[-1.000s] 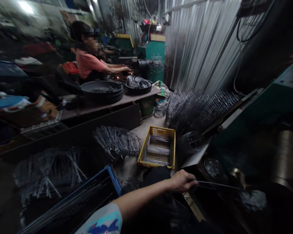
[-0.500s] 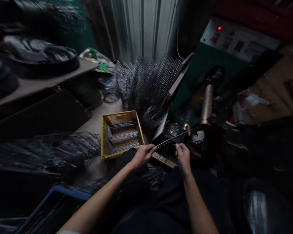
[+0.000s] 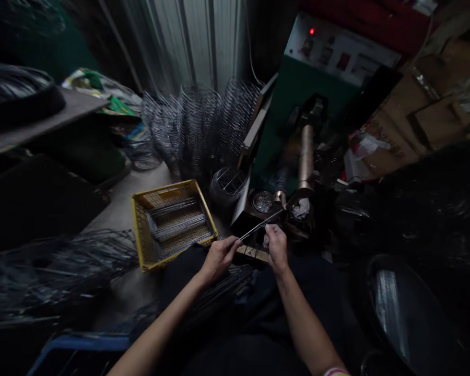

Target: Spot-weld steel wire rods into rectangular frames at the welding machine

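A thin metal wire rod (image 3: 258, 226) runs slanted from my left hand (image 3: 218, 256) up toward the machine's brass roller (image 3: 306, 154). My left hand grips its near end. My right hand (image 3: 274, 245) pinches the rod farther along, close to a crumpled white rag (image 3: 300, 208) on the machine bed. More loose rods (image 3: 215, 292) lie across my lap under both forearms.
A yellow crate (image 3: 139, 230) with wire pieces stands on the floor at left. Stacked wire baskets (image 3: 198, 122) lean against the corrugated wall. A green machine with a control panel (image 3: 337, 49) fills the upper right. A heap of wire frames (image 3: 50, 266) lies at left, a blue bin (image 3: 78, 344) below.
The view swung from the room and a co-worker down onto the machine. My right hand came in and took the rod alongside my left hand.
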`<move>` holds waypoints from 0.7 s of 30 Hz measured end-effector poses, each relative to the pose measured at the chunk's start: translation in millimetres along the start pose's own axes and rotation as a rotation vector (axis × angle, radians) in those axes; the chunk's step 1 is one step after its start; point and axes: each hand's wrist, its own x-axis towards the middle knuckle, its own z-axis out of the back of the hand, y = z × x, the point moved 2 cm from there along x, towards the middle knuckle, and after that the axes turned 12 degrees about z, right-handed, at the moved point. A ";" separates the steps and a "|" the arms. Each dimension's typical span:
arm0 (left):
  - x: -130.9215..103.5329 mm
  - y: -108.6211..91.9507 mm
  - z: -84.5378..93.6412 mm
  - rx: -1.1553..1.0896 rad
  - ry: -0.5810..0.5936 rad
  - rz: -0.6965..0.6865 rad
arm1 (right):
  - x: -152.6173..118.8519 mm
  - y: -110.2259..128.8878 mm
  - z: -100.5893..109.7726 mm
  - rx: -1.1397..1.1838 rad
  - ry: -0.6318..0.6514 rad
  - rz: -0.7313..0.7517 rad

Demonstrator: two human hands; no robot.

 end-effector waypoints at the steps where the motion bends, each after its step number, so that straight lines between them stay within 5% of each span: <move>1: 0.2 -0.7 -2.4 0.002 0.003 0.000 | -0.9 1.8 0.6 0.018 -0.016 0.001; 21: 3.4 -36.8 -19.3 0.054 -0.033 -0.008 | 2.8 31.5 9.2 0.199 -0.142 0.024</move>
